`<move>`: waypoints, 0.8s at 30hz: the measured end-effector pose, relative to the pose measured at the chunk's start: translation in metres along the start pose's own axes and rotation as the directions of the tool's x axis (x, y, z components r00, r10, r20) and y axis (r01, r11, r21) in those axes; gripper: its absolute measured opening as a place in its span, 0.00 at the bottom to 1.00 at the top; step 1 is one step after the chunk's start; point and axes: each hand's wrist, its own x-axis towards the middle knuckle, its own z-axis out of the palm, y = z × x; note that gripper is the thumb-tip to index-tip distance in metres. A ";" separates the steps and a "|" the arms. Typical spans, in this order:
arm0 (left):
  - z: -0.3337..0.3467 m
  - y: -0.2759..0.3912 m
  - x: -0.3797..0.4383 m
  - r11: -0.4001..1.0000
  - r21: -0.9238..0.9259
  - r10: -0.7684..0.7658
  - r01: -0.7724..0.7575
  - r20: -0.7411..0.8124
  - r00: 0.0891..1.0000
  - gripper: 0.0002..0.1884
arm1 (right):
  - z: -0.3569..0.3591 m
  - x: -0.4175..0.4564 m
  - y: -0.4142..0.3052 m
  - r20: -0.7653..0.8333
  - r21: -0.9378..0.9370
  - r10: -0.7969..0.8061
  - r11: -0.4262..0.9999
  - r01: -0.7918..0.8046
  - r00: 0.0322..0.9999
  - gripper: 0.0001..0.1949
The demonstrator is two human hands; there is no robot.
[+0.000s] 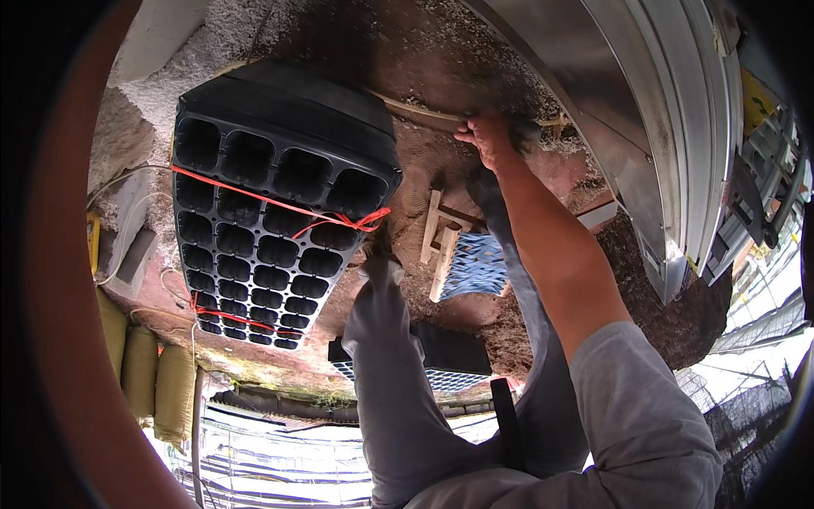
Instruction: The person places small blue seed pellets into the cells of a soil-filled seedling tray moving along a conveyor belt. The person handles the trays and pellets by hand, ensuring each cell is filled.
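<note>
My right hand [487,139] reaches down to the ground, fingers curled where a tan cord [420,112] runs. Whether they close around the cord or only touch it, I cannot tell. The cord lies across the soil, from behind a stack of black plastic seedling trays [257,238] to the right of my hand. Red plastic twine [273,202] binds this stack, with a knot at its right edge. My left hand is out of view; a blurred skin-toned shape, perhaps my left arm, fills the left rim.
A low wooden stool [474,264] with a blue woven seat stands between my legs. Metal equipment [642,114] rises on the right. Behind me are more black trays [451,350]. Filled sacks [173,388] stand at the lower left. White granules dot the dirt floor [407,32].
</note>
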 end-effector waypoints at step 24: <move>-0.051 0.154 0.015 0.675 0.627 0.178 -0.389 0.373 0.910 0.21 | 0.051 -0.186 -0.119 0.156 0.206 0.155 0.961 -0.186 0.976 0.09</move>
